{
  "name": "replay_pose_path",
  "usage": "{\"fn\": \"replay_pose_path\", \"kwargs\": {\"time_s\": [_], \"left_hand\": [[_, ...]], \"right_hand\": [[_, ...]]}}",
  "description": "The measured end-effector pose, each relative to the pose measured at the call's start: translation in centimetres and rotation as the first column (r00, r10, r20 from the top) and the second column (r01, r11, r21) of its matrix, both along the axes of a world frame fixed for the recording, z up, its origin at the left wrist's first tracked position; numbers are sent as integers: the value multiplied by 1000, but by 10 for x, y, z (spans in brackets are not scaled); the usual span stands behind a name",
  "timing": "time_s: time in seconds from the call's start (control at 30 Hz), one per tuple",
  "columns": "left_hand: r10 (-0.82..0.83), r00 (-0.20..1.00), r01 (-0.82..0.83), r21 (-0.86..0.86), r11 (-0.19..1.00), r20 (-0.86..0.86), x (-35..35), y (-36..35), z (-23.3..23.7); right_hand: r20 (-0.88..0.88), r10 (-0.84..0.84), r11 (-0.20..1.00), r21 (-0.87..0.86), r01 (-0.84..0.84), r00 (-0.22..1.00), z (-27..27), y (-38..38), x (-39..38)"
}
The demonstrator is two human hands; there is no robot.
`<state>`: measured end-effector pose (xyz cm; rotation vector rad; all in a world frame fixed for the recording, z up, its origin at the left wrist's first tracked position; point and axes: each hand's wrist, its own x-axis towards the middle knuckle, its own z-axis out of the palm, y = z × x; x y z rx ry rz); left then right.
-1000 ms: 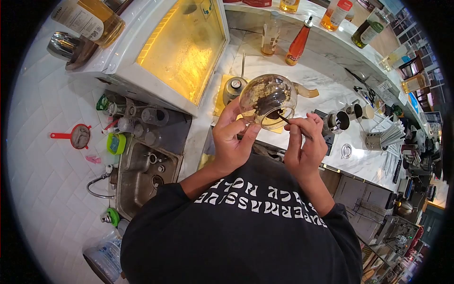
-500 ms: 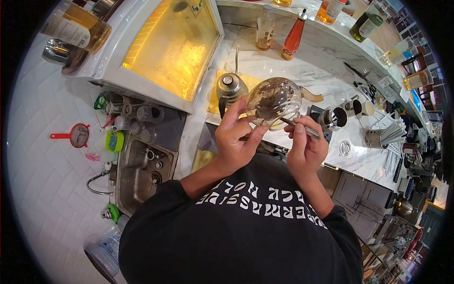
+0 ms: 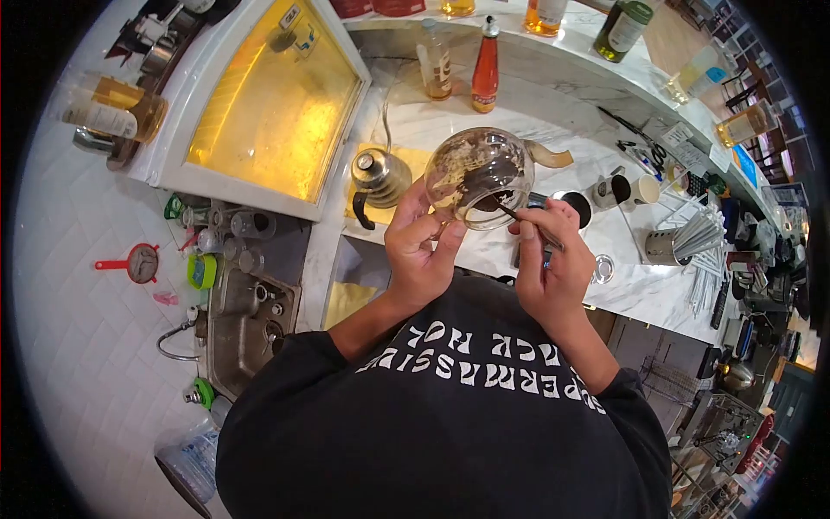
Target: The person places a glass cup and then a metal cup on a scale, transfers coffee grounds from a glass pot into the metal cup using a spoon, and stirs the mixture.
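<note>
A round glass teapot (image 3: 462, 164), smeared inside with dark brown residue or leaves, is held up tilted above the counter. Its round mouth faces toward me, and a curved, tan-tipped piece sticks out at the right. My left hand (image 3: 421, 259) is closed on the teapot's left side near the mouth. Pinched in my right hand (image 3: 553, 264) is a slim metal utensil (image 3: 512, 213), its far end reaching into the mouth among the dark matter. The shape of that end is hidden. Behind the teapot at left stands a steel gooseneck kettle (image 3: 382, 177) on a yellow cloth.
A sink (image 3: 233, 346) and upturned glasses lie left, below a lit yellow cabinet (image 3: 277, 112). A red bottle (image 3: 486, 73) and a clear bottle (image 3: 435, 65) stand behind. Right are cups (image 3: 644, 190), a holder of straws (image 3: 664, 246) and scissors (image 3: 657, 156).
My head view has shifted, so the counter appears further left. The teapot's mouth has turned more toward me. The utensil now reaches deeper into it, with my right hand closer to the rim.
</note>
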<state>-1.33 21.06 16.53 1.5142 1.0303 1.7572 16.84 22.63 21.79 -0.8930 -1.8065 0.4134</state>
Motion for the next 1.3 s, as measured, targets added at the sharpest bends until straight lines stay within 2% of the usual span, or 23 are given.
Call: {"fn": "replay_pose_path", "kwargs": {"time_s": [0.1, 0.2, 0.3, 0.4, 0.53, 0.7, 0.9, 0.97, 1.13, 1.23, 1.3], "left_hand": [[-3, 999, 7, 86, 996, -44, 15, 8, 1], [15, 999, -15, -10, 1000, -29, 33, 6, 7], [19, 987, -18, 2, 1000, -159, 43, 9, 4], [62, 956, -73, -27, 997, -285, 55, 9, 12], [72, 962, -93, -67, 993, -264, 69, 9, -5], [99, 972, -141, -188, 972, -214, 89, 4, -9], [131, 969, -181, -240, 954, -211, 100, 1, -18], [153, 975, -195, -281, 940, -162, 107, 0, -18], [182, 963, -251, -421, 872, -198, 107, -4, -48], [270, 961, -268, -438, 858, -60, 114, -3, -64], [281, 959, -268, -445, 854, -38, 115, -4, -70]], "right_hand": [[-43, 8, 999, -41, -10, 999, 6, 4, 16], [-124, 17, 972, -229, -45, 992, -2, 4, 35], [-392, -91, 824, -546, -152, 915, 0, 0, 47], [-546, -101, 790, -552, -267, 832, -13, 6, 59], [-596, -147, 718, -613, -329, 790, -23, 12, 72], [-598, -181, 707, -631, -319, 781, -30, 18, 87], [-626, -220, 742, -606, -289, 748, -38, 19, 110], [-639, -240, 745, -604, -284, 731, -41, 19, 121], [-603, -309, 785, -598, -161, 735, -55, 25, 144], [-544, -343, 809, -585, -53, 766, -65, 28, 150], [-485, -386, 787, -617, 5, 785, -69, 28, 151]]}}
